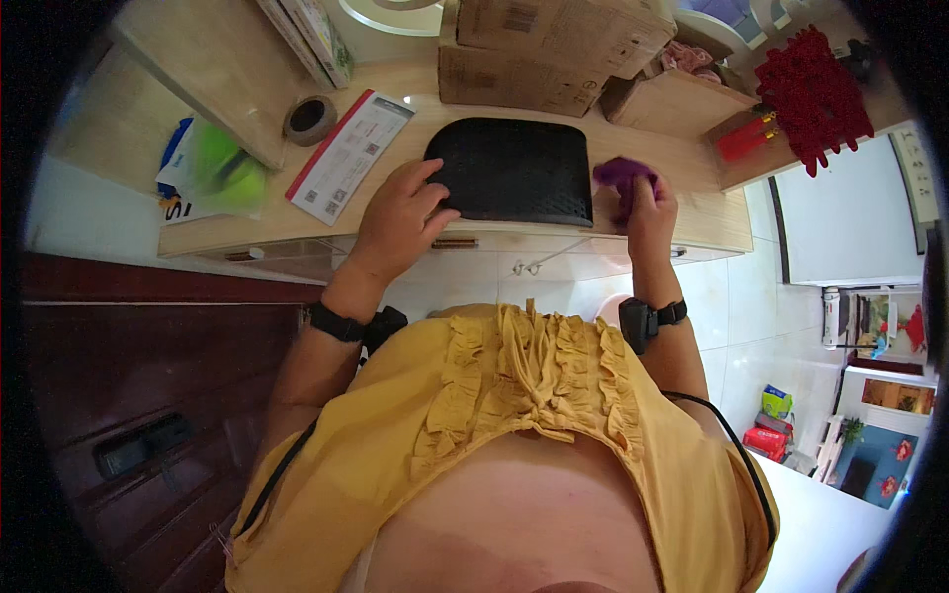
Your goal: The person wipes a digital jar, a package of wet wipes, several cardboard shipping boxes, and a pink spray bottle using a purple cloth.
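A flat black panel or mat with two rounded far corners lies on the light wooden cabinet top. At its left edge is my left hand, fingers apart and bent, with the fingertips at or just over the edge; whether they press on it I cannot tell. Just right of the panel, my right hand grips a crumpled purple cloth between thumb and fingers. Part of the cloth hangs over the wood and looks blurred.
Left of the panel lie a printed paper with a red edge, a tape roll and a green plastic packet. Cardboard boxes stand behind it. At the right are an open box and a red knobbly cloth.
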`<action>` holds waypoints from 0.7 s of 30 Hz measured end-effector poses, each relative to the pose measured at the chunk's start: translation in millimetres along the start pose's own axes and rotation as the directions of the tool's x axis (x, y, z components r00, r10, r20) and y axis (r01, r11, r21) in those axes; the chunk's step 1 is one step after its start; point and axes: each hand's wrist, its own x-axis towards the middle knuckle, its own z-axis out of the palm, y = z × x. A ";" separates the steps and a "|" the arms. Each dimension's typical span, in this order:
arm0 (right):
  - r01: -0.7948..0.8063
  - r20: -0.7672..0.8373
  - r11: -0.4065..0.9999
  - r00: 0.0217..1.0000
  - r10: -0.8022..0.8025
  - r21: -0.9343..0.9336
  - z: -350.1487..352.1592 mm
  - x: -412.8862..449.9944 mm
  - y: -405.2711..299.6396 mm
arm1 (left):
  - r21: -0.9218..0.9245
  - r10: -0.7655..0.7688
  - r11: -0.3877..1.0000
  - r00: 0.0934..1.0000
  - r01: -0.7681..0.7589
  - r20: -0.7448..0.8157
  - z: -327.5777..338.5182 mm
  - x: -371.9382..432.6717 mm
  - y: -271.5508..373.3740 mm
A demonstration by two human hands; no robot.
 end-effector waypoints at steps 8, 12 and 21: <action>0.723 0.567 0.612 0.663 -0.488 -0.319 60.1 -17.1 -37.4 | -0.053 -0.087 0.995 0.993 0.083 -0.076 12.6 19.6 4.8; 0.749 0.733 0.577 0.586 -0.345 -0.327 70.7 -9.8 -40.6 | 0.026 -0.112 0.994 0.989 0.110 0.095 5.1 25.1 15.1; 0.893 0.843 0.430 0.330 -0.425 -0.133 132.9 12.4 -53.1 | -0.023 -0.009 1.000 0.999 0.010 0.047 11.2 24.1 1.5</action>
